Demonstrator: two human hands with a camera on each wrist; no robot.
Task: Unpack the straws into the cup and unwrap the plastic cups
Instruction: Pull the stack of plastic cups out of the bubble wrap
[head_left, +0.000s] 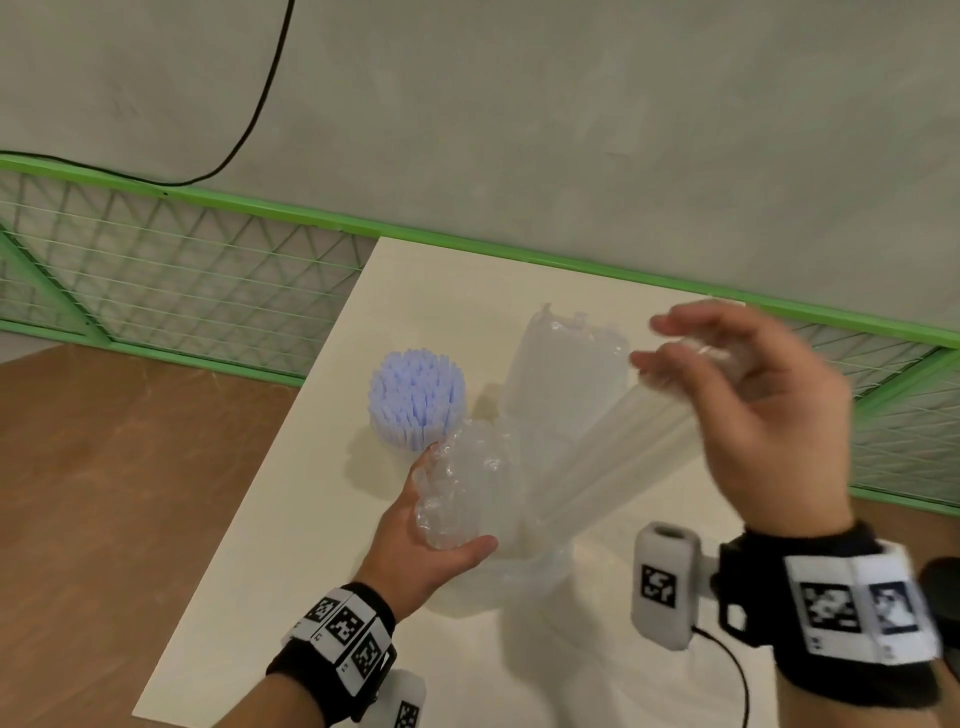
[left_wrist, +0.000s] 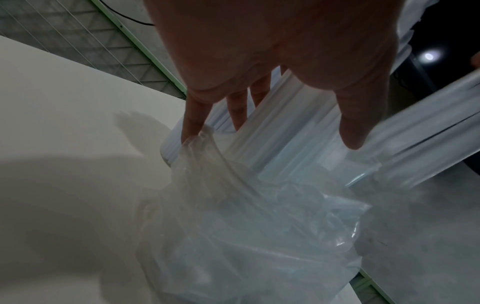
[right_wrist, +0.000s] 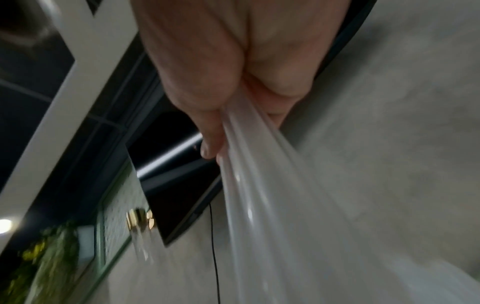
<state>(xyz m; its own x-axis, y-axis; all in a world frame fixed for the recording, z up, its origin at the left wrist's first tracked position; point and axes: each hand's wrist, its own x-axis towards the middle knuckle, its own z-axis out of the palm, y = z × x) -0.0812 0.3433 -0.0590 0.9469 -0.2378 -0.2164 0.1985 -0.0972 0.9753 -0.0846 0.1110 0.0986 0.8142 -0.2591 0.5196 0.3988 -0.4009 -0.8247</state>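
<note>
A cup full of pale blue straws (head_left: 415, 400) stands on the white table (head_left: 291, 519). Behind my hands a tall stack of plastic cups (head_left: 566, 374) stands upright in clear wrap torn at its top. My left hand (head_left: 452, 499) grips a crumpled wad of clear plastic wrap (head_left: 467, 483) low over the table; it also shows as clear plastic wrap (left_wrist: 246, 226) below the left hand (left_wrist: 270, 142). My raised right hand (head_left: 675, 353) pinches the top of a long translucent sleeve (head_left: 613, 457), pulled taut. In the right wrist view the right hand (right_wrist: 221, 148) pinches stretched film (right_wrist: 259, 205).
A green mesh fence (head_left: 156, 270) runs along the table's far edge below a grey wall, with a black cable (head_left: 260, 104) hanging on it. A brown wooden surface (head_left: 114, 467) lies left of the table. The table's left edge is close to the straw cup.
</note>
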